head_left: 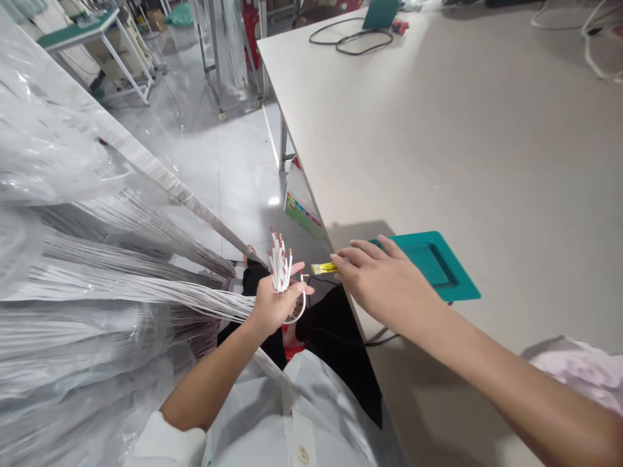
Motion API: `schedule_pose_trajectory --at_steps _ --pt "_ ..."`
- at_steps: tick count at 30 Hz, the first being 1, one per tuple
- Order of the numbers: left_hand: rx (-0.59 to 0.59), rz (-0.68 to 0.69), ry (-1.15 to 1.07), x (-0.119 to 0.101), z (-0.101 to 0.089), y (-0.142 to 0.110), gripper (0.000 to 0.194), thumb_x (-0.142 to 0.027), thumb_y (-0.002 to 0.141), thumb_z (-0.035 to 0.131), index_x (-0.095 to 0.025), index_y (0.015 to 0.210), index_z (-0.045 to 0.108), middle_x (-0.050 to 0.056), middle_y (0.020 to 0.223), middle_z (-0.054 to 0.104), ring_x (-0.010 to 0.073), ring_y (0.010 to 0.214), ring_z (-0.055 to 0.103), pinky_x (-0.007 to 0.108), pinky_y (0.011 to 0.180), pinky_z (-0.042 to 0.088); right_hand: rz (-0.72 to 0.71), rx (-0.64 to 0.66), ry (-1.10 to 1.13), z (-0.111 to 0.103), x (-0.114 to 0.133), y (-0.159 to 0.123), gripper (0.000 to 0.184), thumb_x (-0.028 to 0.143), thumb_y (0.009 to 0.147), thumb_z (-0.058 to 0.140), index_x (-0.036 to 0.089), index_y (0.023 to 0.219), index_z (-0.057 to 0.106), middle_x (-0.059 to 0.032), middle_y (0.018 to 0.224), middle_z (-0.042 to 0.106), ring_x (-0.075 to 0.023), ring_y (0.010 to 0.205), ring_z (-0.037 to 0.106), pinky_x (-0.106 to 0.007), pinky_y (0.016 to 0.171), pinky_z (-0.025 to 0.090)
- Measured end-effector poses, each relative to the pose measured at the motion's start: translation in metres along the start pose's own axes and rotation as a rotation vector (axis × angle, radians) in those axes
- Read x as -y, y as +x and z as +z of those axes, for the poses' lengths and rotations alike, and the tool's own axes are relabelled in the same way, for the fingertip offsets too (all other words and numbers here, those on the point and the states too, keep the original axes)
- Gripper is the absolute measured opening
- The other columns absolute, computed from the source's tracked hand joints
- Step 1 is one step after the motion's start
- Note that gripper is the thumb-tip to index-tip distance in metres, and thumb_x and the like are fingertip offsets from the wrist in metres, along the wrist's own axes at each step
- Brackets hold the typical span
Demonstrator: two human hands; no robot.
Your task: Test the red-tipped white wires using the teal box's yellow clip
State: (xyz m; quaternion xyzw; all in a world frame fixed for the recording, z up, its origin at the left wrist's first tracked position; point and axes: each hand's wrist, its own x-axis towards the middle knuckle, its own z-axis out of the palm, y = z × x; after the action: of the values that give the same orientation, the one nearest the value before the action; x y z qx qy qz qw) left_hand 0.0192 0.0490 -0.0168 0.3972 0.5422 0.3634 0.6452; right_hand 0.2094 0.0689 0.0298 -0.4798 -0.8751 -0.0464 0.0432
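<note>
My left hand (275, 301) is closed around a bundle of white wires (280, 263), whose short ends with reddish tips point upward. One wire (302, 301) bends out of the bundle toward the right, its tip near my left thumb and forefinger. At the table's edge, my right hand (377, 279) has its fingers stretched out over the near side of a teal tray-like plate (460, 275). A narrow yellow piece with a clear tip (325, 268) sticks out from beneath those fingers toward the left hand; its other end is hidden.
Long bundles of white wires (121, 282) under clear plastic hang on a rack at the left. The pale table (462, 149) fills the right side, with a black cable (350, 42) at its far end. Pink-white cloth (579, 376) lies at the near right.
</note>
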Motion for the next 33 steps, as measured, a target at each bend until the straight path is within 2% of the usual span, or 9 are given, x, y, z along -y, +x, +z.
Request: schedule_pose_trajectory --at_steps 4,9,12,18,23,26,29,33 --pt "0.0 0.006 -0.081 -0.002 0.004 0.009 0.056 -0.03 0.071 0.063 -0.009 0.122 0.054 0.009 0.073 0.071 0.0022 0.035 0.035 0.019 0.035 0.025 -0.033 0.113 0.052 0.005 -0.012 0.011 0.02 0.02 0.085 0.048 0.023 0.087 0.068 -0.0063 0.09 0.069 -0.0267 0.094 0.058 -0.051 0.092 0.029" --pt "0.045 0.036 -0.131 0.001 0.007 0.017 0.053 -0.028 0.072 0.063 -0.01 0.122 0.055 0.01 0.075 0.072 0.0016 0.035 0.035 0.018 0.035 0.024 -0.004 0.205 0.096 0.003 -0.017 0.018 0.01 0.024 0.08 0.056 0.021 0.08 0.065 -0.0047 0.078 0.068 -0.0259 0.087 0.058 -0.052 0.091 0.029" --pt "0.059 0.042 -0.121 0.005 0.008 0.021 0.053 -0.028 0.073 0.063 -0.011 0.122 0.054 0.01 0.076 0.072 0.0014 0.034 0.034 0.018 0.034 0.025 -0.011 0.187 0.08 0.003 -0.018 0.019 0.009 0.024 0.079 0.056 0.02 0.077 0.064 -0.0054 0.076 0.068 -0.0271 0.092 0.057 -0.054 0.093 0.027" --pt "0.016 0.037 -0.052 0.01 0.013 0.022 0.057 -0.03 0.073 0.063 -0.009 0.124 0.052 0.011 0.078 0.072 0.0022 0.034 0.037 0.019 0.035 0.029 -0.016 0.175 0.077 0.007 -0.02 0.018 0.015 0.02 0.082 0.052 0.019 0.072 0.063 -0.0069 0.077 0.068 -0.0266 0.097 0.058 -0.059 0.098 0.02" --pt "0.017 0.018 -0.008 0.011 0.016 0.022 0.055 -0.028 0.072 0.063 -0.009 0.124 0.053 0.011 0.079 0.072 0.002 0.034 0.038 0.019 0.035 0.031 -0.036 0.155 0.063 0.007 -0.021 0.017 0.018 0.022 0.083 0.05 0.019 0.071 0.063 -0.006 0.074 0.068 -0.025 0.096 0.059 -0.055 0.099 0.02" --pt "0.004 0.017 0.003 0.013 0.018 0.023 0.054 -0.027 0.072 0.063 -0.01 0.123 0.054 0.009 0.078 0.072 0.0018 0.035 0.038 0.018 0.036 0.032 -0.042 0.175 0.037 0.005 -0.02 0.016 0.017 0.023 0.084 0.049 0.018 0.075 0.063 -0.0073 0.078 0.069 -0.0256 0.098 0.058 -0.056 0.099 0.021" --pt "-0.024 0.027 -0.002 0.012 0.02 0.022 0.051 -0.028 0.073 0.063 -0.012 0.12 0.057 0.008 0.078 0.072 0.0017 0.035 0.038 0.018 0.036 0.033 -0.019 0.176 0.005 0.004 -0.018 0.015 0.016 0.026 0.084 0.051 0.016 0.087 0.064 -0.0108 0.089 0.068 -0.0295 0.105 0.055 -0.059 0.098 0.02" --pt "-0.057 0.027 -0.011 0.01 0.021 0.02 0.048 -0.029 0.073 0.063 -0.013 0.118 0.059 0.007 0.078 0.072 0.0013 0.034 0.038 0.018 0.035 0.032 0.001 0.146 -0.016 0.01 -0.018 0.014 0.029 0.035 0.082 0.056 0.017 0.104 0.061 -0.012 0.093 0.067 -0.0333 0.105 0.053 -0.063 0.097 0.017"
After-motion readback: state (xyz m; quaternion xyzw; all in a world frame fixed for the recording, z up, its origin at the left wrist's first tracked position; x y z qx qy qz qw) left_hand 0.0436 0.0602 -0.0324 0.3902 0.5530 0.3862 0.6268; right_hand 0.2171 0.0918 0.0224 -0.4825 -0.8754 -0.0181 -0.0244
